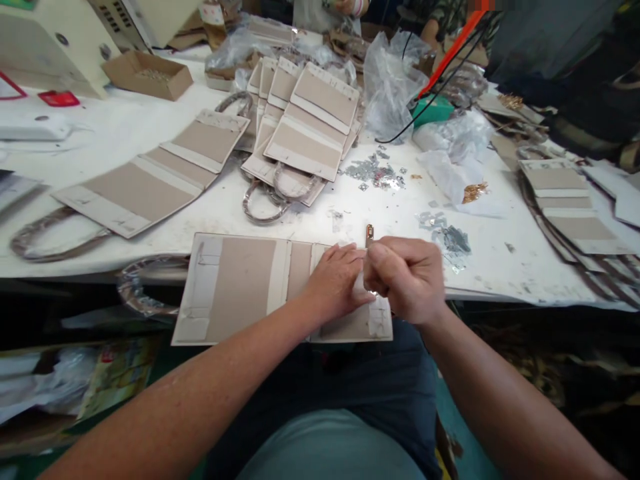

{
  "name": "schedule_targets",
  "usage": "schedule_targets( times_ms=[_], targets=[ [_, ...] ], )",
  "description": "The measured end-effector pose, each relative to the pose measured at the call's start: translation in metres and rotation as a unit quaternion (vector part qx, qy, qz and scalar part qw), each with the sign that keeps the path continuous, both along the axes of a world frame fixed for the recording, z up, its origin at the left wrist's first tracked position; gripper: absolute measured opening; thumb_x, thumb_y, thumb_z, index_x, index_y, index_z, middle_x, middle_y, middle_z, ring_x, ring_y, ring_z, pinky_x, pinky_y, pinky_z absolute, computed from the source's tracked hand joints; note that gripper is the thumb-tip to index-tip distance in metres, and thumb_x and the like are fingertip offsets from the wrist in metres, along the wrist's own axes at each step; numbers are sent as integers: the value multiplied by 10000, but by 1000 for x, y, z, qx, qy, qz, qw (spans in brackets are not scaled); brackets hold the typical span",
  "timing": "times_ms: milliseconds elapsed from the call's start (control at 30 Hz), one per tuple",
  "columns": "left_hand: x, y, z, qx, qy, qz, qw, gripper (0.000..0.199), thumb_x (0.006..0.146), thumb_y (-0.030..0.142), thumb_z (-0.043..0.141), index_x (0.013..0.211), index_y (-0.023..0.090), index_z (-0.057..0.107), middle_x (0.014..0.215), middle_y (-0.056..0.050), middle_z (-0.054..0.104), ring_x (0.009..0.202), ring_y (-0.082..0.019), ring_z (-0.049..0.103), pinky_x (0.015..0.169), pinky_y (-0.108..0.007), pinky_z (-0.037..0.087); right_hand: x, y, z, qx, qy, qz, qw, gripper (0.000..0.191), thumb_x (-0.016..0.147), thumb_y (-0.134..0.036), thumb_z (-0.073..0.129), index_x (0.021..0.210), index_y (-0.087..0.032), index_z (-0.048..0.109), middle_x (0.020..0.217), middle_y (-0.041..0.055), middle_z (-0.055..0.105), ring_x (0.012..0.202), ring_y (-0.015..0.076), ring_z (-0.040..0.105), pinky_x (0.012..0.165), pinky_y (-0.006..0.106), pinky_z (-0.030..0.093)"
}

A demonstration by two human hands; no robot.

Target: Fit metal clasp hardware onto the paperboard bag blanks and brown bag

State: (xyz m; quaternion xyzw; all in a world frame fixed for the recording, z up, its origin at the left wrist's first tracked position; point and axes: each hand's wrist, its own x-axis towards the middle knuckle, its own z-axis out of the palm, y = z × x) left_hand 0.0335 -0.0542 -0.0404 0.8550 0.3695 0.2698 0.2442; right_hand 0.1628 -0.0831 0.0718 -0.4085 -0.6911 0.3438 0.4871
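Note:
A beige bag panel (245,273), laid open with its inner side up, rests at the table's front edge and overhangs it. A wrapped handle (150,283) sticks out from its left end. My left hand (336,280) lies on the panel's right part, palm down with the fingers stretched out. Just right of it, my right hand (407,277) is closed in a fist above the panel's right end. What it grips, if anything, is hidden by the fingers. A small gold-coloured metal piece (369,233) shows just beyond the fist; I cannot tell whether the hand holds it.
Similar panels lie in a stack (315,120), singly on the left (150,180), and piled at right (565,200). Small metal plates (375,173) are scattered near clear plastic bags (390,80). A cardboard box (147,75) stands back left. People's hands (345,7) show across the table.

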Motion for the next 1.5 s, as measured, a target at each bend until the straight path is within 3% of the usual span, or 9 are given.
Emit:
schedule_targets(
  times_ms=[133, 633, 833, 1000, 1067, 1167, 1333, 1433, 1500],
  targets=[
    [-2, -1, 0, 14, 3, -9, 1000, 646, 829, 434, 786, 1396, 208, 575, 1449, -101, 616, 1439, -314, 454, 1258, -528, 253, 11, -3, -9, -9, -89, -12, 996, 470, 997, -305, 575, 543, -185, 553, 520, -28, 485, 485, 98, 427, 499, 259, 337],
    [-5, -1, 6, 15, 9, -16, 1000, 562, 768, 421, 860, 1254, 244, 640, 1475, -64, 597, 1444, -309, 447, 1252, -532, 249, 22, 0, -28, -19, 217, -124, 968, 449, 950, -396, 658, 553, -219, 545, 477, -55, 429, 382, 100, 410, 395, 250, 344],
    [-7, -2, 16, 25, 24, -18, 999, 521, 778, 426, 851, 1219, 222, 662, 1452, -57, 619, 1433, -294, 458, 1259, -528, 263, 50, -51, -31, -154, 133, -174, 963, 458, 943, -480, 668, 600, -188, 583, 471, -36, 480, 405, 107, 452, 413, 233, 351],
    [-7, -6, 22, 38, 54, -16, 998, 503, 793, 404, 828, 1227, 200, 676, 1461, -73, 613, 1454, -315, 433, 1267, -562, 249, 60, -124, -87, -413, 166, -201, 872, 470, 884, -639, 675, 685, -222, 588, 484, -48, 458, 367, 105, 370, 384, 243, 318],
    [-6, -6, 24, 48, 61, -16, 997, 514, 780, 392, 834, 1226, 187, 683, 1448, -84, 622, 1451, -317, 439, 1268, -561, 256, 49, -134, -113, -437, 223, -202, 848, 416, 844, -651, 711, 833, -240, 645, 567, -43, 509, 385, 107, 384, 376, 239, 329],
    [-5, -5, 29, 63, 71, -22, 995, 514, 781, 403, 824, 1222, 173, 694, 1436, -102, 630, 1449, -331, 444, 1258, -564, 290, 31, -130, -131, -414, 275, -194, 846, 542, 794, -639, 767, 1131, -234, 642, 617, -52, 543, 429, 113, 421, 375, 218, 356],
    [-21, -30, 37, 87, 72, -6, 994, 793, 817, 555, 765, 1453, 138, 539, 1537, -180, 523, 1496, -371, 382, 1242, -603, 318, 16, -118, -121, -349, 267, -212, 873, 484, 850, -646, 696, 934, -171, 657, 472, -81, 432, 410, 100, 363, 399, 213, 313],
    [-42, -67, 30, 85, 54, 4, 995, 1115, 697, 614, 846, 1594, 177, 351, 1608, -198, 426, 1508, -407, 360, 1232, -614, 341, 13, -121, -101, -319, 215, -239, 891, 467, 878, -633, 663, 874, -166, 667, 483, -66, 441, 434, 116, 396, 432, 233, 322],
    [-54, -92, 24, 64, 37, 12, 997, 1115, 694, 514, 873, 1620, 246, 312, 1618, -165, 424, 1500, -410, 377, 1225, -614, 360, 7, -126, -80, -259, 153, -248, 921, 421, 878, -586, 686, 812, -170, 679, 583, -19, 532, 530, 146, 493, 504, 257, 398]
  ],
)
